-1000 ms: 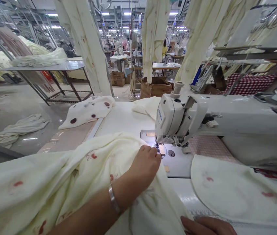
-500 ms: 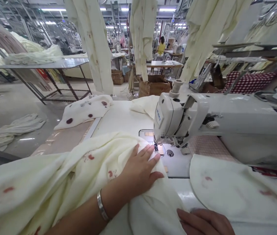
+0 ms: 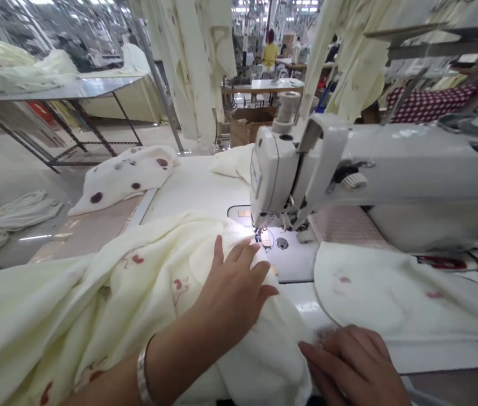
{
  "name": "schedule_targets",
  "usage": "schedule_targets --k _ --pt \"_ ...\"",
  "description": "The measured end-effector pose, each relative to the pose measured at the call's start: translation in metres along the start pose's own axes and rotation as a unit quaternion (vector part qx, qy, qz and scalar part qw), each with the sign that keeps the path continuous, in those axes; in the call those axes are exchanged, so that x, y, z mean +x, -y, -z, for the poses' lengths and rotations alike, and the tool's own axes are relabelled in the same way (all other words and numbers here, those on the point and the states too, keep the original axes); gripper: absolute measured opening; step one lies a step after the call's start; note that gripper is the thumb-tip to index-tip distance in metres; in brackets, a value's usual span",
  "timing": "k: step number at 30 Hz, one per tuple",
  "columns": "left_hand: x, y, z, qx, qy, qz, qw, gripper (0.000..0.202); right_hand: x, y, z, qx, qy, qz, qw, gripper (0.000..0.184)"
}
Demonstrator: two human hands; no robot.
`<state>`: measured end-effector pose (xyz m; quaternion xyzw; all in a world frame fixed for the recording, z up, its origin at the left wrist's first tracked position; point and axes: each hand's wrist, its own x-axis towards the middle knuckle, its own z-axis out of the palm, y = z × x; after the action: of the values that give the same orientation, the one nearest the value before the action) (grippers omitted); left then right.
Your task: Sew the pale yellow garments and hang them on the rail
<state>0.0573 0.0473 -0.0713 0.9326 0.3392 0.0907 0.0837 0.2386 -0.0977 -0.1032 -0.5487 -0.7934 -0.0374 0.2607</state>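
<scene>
The needle and presser foot of the sewing machine (image 3: 290, 169) are mostly lost in the glare of its lamp and behind my fingers, so I cannot tell whether the cloth edge sits under the foot. My right hand (image 3: 355, 366) is cut off by the bottom edge of the view; its fingers are curled down onto the hem of the cream fabric (image 3: 107, 293), and whether they pinch it or only press on it I cannot tell. The far end of the fabric runs out of view to the left. It is a soft, pale cream cloth printed with small red motifs, bunched in loose folds across the white desk (image 3: 197, 186) in front of me and reaching up to the needle plate. My left hand (image 3: 234, 287) lies flat on it with fingers spread, fingertips just beside the lit needle area, a silver bangle (image 3: 141, 378) on the wrist. A rounded cream piece (image 3: 374, 287) lies to the right of the plate, and a spotted bundle (image 3: 124, 175) rests at the desk's far left corner. Compared with half a second ago, my right hand has come further up into view, and my left hand has kept its spread, pressing pose.
</scene>
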Motion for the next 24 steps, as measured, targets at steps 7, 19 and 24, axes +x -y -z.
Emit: schedule_targets --k 7,19,24 --pt "-0.021 -0.013 -0.013 -0.031 0.016 0.005 0.999 0.033 -0.008 0.000 0.004 0.030 0.010 -0.028 0.999 0.021" --pt "-0.025 -0.008 -0.018 -0.029 -0.012 -0.009 0.999 0.041 -0.006 0.002 0.007 0.026 -0.015 -0.025 0.999 0.019" --pt "-0.025 -0.008 -0.018 -0.035 -0.006 -0.009 0.999 0.041 0.001 -0.003 0.007 0.008 0.019 -0.025 0.999 0.017"
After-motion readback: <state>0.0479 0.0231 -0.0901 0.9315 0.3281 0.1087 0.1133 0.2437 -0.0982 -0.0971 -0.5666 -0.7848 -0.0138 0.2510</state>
